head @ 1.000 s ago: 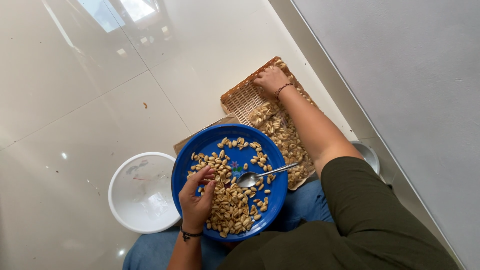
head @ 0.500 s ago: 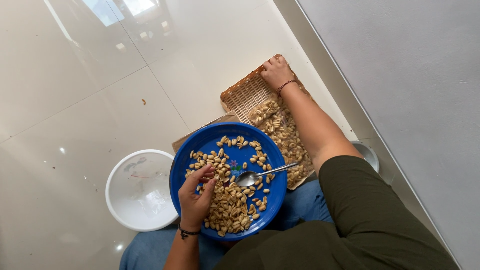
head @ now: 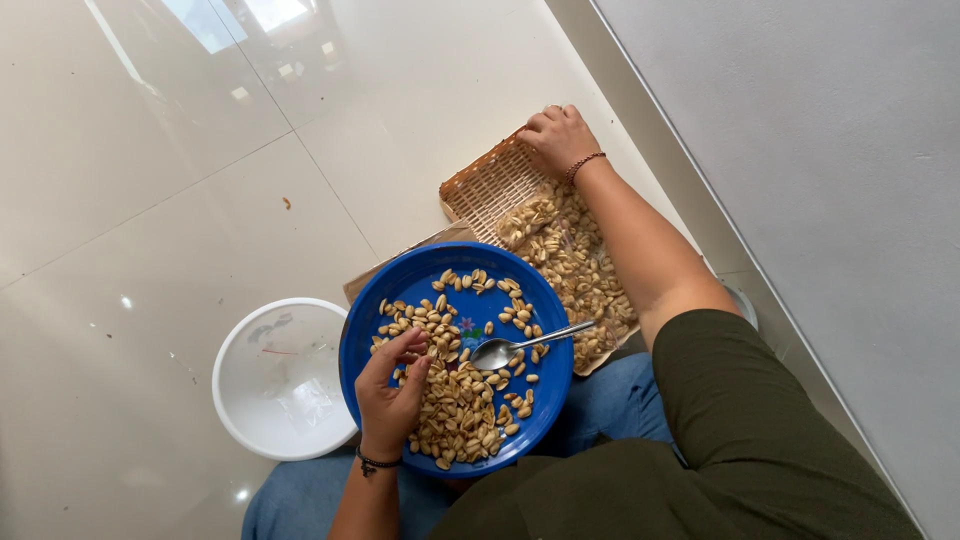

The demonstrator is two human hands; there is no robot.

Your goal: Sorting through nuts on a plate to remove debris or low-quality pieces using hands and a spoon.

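Now my left hand (head: 392, 392) rests in the blue plate (head: 400, 285) on my lap, fingers curled loosely over the nuts (head: 460, 410); my right hand (head: 558, 135) grips the woven tray's (head: 490, 185) far corner, closed; I'd judge small pinches best, keeping the spoon (head: 520, 345) clear.

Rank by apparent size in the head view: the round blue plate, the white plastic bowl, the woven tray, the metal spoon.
1. Round blue plate, though nearness may enlarge it.
2. Woven tray, partly covered; unsure against the plate.
3. White plastic bowl.
4. Metal spoon.
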